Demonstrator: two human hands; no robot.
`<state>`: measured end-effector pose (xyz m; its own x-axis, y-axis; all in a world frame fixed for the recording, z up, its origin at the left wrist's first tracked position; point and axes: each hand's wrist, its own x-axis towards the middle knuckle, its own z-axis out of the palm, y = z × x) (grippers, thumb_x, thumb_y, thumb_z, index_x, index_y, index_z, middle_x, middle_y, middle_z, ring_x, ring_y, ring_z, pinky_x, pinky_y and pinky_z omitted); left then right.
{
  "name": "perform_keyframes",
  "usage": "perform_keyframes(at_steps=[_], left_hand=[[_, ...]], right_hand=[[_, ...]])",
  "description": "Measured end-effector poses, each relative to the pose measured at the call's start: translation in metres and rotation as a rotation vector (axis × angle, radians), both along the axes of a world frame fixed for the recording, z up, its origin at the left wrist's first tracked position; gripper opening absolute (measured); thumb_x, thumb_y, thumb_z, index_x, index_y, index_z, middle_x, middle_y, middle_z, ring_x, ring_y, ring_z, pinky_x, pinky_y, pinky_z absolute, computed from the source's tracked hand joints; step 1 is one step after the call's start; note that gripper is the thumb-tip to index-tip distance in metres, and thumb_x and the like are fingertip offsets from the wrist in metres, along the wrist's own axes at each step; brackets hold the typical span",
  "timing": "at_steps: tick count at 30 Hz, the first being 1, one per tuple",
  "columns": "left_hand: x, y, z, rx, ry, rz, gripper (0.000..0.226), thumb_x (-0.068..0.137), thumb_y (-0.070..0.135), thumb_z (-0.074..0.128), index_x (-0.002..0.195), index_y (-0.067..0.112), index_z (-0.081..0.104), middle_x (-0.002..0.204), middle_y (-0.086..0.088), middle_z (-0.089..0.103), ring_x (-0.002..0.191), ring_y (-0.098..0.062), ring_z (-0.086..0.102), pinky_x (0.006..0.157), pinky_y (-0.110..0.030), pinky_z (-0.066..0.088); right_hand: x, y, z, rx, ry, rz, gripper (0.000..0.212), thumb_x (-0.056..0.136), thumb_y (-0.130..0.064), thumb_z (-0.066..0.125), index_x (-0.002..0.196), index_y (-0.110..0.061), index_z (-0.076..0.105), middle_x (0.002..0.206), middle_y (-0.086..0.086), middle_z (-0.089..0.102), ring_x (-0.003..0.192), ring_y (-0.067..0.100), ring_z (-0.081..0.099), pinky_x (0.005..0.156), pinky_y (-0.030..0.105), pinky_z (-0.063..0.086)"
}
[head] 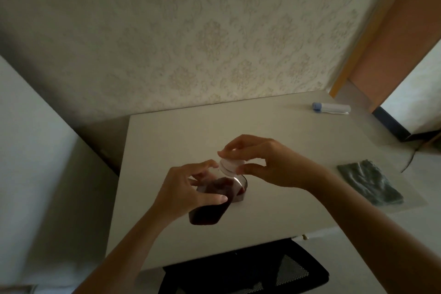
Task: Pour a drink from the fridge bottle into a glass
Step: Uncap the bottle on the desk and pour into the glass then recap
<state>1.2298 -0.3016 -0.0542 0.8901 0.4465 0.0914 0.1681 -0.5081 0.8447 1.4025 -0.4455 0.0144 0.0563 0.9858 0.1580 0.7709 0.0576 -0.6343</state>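
A clear bottle [210, 212] of dark red drink is held above the white table [167, 141], its neck tilted away from me. My left hand [188, 188] grips its body. My right hand [267, 162] pinches the white cap [230, 165] at the bottle's mouth with thumb and fingers. Just behind the bottle stands a glass [242, 187], mostly hidden, with some dark red drink visible in it.
A folded grey-green cloth [370, 184] lies at the table's right side. A white tube with a blue cap [331, 108] lies at the far right corner. A black mesh chair [243, 270] stands under the near edge. A patterned wall rises behind.
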Motion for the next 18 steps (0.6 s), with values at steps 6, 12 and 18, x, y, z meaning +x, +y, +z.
perform_keyframes(at_steps=[6, 12, 18], left_hand=[[-0.016, 0.009, 0.022, -0.098, -0.034, -0.129, 0.049, 0.056, 0.025, 0.088, 0.101, 0.024, 0.071, 0.099, 0.013, 0.072, 0.095, -0.008, 0.067, 0.076, -0.021, 0.055], [-0.032, 0.011, 0.042, -0.186, -0.085, -0.178, 0.039, 0.057, 0.024, 0.084, 0.094, 0.022, 0.071, 0.102, 0.006, 0.073, 0.098, -0.015, 0.067, 0.078, -0.029, 0.057], [-0.044, 0.009, 0.058, -0.207, -0.118, -0.188, 0.041, 0.057, 0.022, 0.084, 0.093, 0.033, 0.07, 0.099, 0.001, 0.073, 0.093, -0.018, 0.068, 0.074, -0.031, 0.058]], right_hand=[[-0.009, 0.011, 0.042, -0.121, -0.043, 0.223, 0.044, 0.086, -0.006, 0.06, 0.125, -0.025, 0.058, 0.134, -0.009, 0.055, 0.119, 0.002, 0.052, 0.099, 0.019, 0.043], [-0.025, 0.016, 0.065, -0.107, -0.079, 0.21, 0.038, 0.082, -0.022, 0.064, 0.12, -0.025, 0.062, 0.117, -0.01, 0.063, 0.105, 0.001, 0.058, 0.091, 0.016, 0.046], [-0.052, 0.024, 0.056, 0.093, -0.47, 0.065, 0.034, 0.087, -0.05, 0.047, 0.102, -0.02, 0.056, 0.079, -0.014, 0.052, 0.061, 0.001, 0.042, 0.061, 0.009, 0.031]])
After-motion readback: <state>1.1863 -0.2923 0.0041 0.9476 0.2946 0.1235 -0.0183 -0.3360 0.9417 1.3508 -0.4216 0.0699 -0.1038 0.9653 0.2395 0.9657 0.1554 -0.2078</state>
